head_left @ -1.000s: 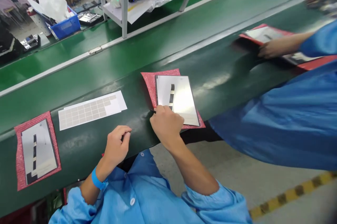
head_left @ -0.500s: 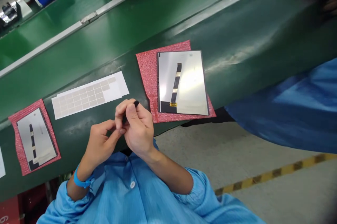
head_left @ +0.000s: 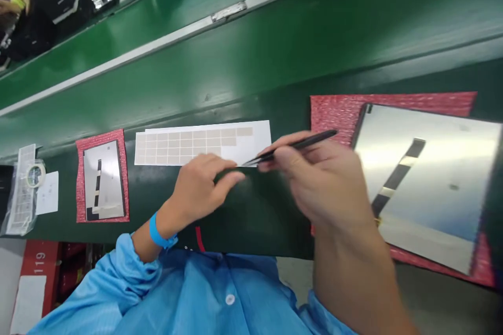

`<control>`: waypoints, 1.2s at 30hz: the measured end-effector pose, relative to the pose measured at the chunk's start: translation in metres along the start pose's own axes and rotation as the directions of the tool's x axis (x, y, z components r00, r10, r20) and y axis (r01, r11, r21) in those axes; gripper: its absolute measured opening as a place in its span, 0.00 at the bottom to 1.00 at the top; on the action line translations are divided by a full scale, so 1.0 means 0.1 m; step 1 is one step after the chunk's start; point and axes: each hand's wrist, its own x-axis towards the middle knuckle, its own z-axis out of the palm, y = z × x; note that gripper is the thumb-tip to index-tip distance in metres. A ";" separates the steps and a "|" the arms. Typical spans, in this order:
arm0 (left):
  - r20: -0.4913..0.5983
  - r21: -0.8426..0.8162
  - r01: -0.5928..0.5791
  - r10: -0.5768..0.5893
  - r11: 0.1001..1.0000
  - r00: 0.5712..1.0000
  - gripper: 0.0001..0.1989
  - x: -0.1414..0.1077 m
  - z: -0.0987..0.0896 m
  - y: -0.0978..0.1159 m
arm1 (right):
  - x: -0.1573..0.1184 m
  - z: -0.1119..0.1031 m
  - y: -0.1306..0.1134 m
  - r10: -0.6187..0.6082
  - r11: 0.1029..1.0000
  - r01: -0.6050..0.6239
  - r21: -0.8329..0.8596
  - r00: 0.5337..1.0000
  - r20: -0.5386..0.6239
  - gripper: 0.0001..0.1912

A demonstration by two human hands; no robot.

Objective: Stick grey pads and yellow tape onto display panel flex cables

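Head cam, looking down over a light blue smock (head_left: pixel 184 293) at a dark green conveyor belt (head_left: pixel 236 83). The right hand (head_left: pixel 318 183) has a pair of black tweezers (head_left: pixel 294 145) pinched between thumb and fingers. The hand's a bit blurry, but the grip looks firm. The tips point left and end right at the lower right part of a sheet of tan pads (head_left: pixel 184 142), a white backing with a grid of little squares on it. Can't tell if the tips are actually touching a pad.

The left hand (head_left: pixel 200 188) isn't holding anything. It's half open with the fingers loosely curled, lying across the near edge of the sheet, and there's a blue wristband (head_left: pixel 159 233) on that wrist.

The sheet sits on the belt between two screen panels, each on its own pink foam mat. On the right, just past the right hand, a big panel (head_left: pixel 424 177) lies a bit skewed on its mat (head_left: pixel 393 107), with a black and tan strip running across its face. To the left of the sheet is the other panel (head_left: pixel 102 183) on its mat (head_left: pixel 79 183). Further left there's a roll of tape (head_left: pixel 36 174) on a clear bag (head_left: pixel 18 209), right beside a white slip (head_left: pixel 47 193).

On the far side, past a white rail (head_left: pixel 157 46), runs a second green belt (head_left: pixel 98 75). Down at near left there's a red panel (head_left: pixel 39 267) marked 119.
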 end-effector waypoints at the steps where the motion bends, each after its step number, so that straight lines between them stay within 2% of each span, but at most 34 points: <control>1: -0.037 0.066 -0.015 0.018 0.998 0.999 0.08 0.09 0.03 -0.10 | 0.12 0.00 0.04 -0.026 1.000 0.024 -0.018 0.995 -0.098 0.18; 3: -0.068 0.199 -0.019 0.033 0.980 0.997 0.11 0.26 0.12 -0.30 | 0.34 0.04 0.13 -0.043 0.997 0.028 -0.069 0.975 -0.216 0.12; 6: -0.009 0.329 -0.017 0.022 0.944 1.000 0.16 0.40 0.26 -0.52 | 0.55 0.12 0.29 0.023 0.985 -0.060 -0.161 0.974 -0.225 0.07; 8: 0.011 0.349 -0.016 0.013 0.937 1.000 0.18 0.41 0.32 -0.56 | 0.58 0.14 0.36 0.027 0.976 -0.074 -0.204 0.975 -0.221 0.06; 16: 0.045 0.351 -0.009 -0.007 0.936 0.999 0.18 0.38 0.33 -0.48 | 0.53 0.12 0.35 -0.055 0.963 -0.006 -0.268 0.974 -0.219 0.08; 28: 0.071 0.362 -0.011 -0.016 0.932 0.997 0.17 0.39 0.32 -0.46 | 0.58 0.08 0.30 0.011 0.935 -0.077 -0.346 0.982 -0.190 0.08; 36: 0.076 0.367 -0.016 -0.013 0.930 0.997 0.18 0.39 0.32 -0.46 | 0.60 0.10 0.26 0.073 0.953 -0.132 -0.274 0.973 -0.219 0.02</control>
